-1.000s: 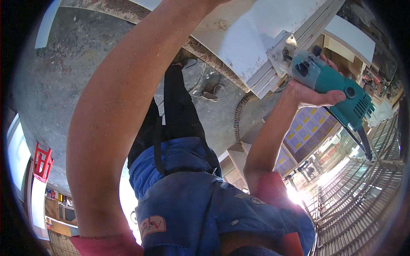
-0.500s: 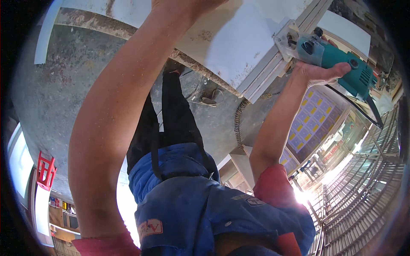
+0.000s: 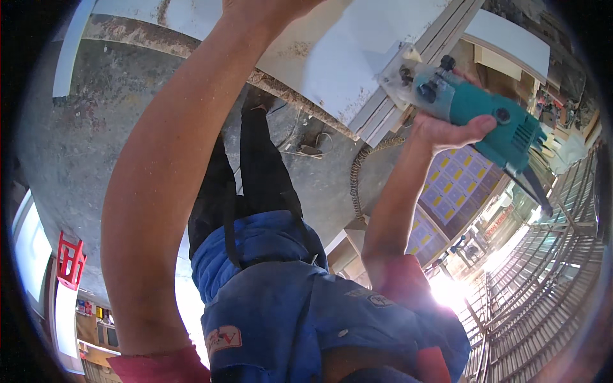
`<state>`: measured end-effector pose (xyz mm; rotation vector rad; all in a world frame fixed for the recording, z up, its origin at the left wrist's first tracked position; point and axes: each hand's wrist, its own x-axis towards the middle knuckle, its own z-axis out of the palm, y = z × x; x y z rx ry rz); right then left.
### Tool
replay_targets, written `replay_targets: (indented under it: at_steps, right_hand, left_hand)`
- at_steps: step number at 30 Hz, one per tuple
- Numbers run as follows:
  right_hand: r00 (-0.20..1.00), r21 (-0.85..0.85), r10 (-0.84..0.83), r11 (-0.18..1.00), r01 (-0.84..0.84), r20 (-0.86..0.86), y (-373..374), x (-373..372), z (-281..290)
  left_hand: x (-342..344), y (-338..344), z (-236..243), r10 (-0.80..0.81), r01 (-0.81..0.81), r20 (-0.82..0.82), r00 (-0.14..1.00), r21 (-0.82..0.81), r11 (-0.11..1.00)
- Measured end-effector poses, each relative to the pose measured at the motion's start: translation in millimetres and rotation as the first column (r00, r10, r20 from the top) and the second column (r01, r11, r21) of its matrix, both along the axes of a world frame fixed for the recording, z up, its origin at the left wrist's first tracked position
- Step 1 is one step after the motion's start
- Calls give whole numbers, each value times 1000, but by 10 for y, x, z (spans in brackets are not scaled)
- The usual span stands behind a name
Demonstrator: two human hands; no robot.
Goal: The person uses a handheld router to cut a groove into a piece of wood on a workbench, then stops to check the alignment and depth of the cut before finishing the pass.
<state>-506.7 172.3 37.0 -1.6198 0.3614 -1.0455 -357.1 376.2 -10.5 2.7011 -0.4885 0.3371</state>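
Observation:
My right hand [image 3: 447,131] is wrapped round a teal trim router [image 3: 488,112] with a clear guard, its thumb lying along the body. The router's base [image 3: 401,75] rests at the right-hand edge of a stack of light boards [image 3: 389,105], near the corner closest to me. At the top edge of the picture, my left hand [image 3: 271,7] is over the white board [image 3: 348,67]; its fingers are cut off from view. Sawdust is scattered on that board's surface.
A ribbed hose [image 3: 355,182] hangs below the boards, near the grey floor [image 3: 76,185]. The router's black cord [image 3: 530,191] trails down at the right. Another white panel [image 3: 511,41] lies beyond the router. A red plastic stool [image 3: 70,260] stands far left.
My right hand has drawn the router left and toward me along the board edge, closer to the near corner. My left arm has shifted slightly left.

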Motion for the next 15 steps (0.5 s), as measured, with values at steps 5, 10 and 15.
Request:
replay_targets:
  at_steps: [5, 10, 15]
  right_hand:
    - [999, -32, 0, 999, -2, -44, 323, -382, -19]
    - [996, -173, -63, 984, 53, -56, 581, -633, -7]
    - [982, -214, -187, 961, 177, -29, 800, -747, 1]
  left_hand:
    - [13, -19, -36, 12, -12, 13, 1000, -17, 1000]
    - [19, -26, -90, 18, -18, 19, 1000, -4, 1000]
    - [-7, -33, -108, 30, -33, 36, 999, 85, 996]
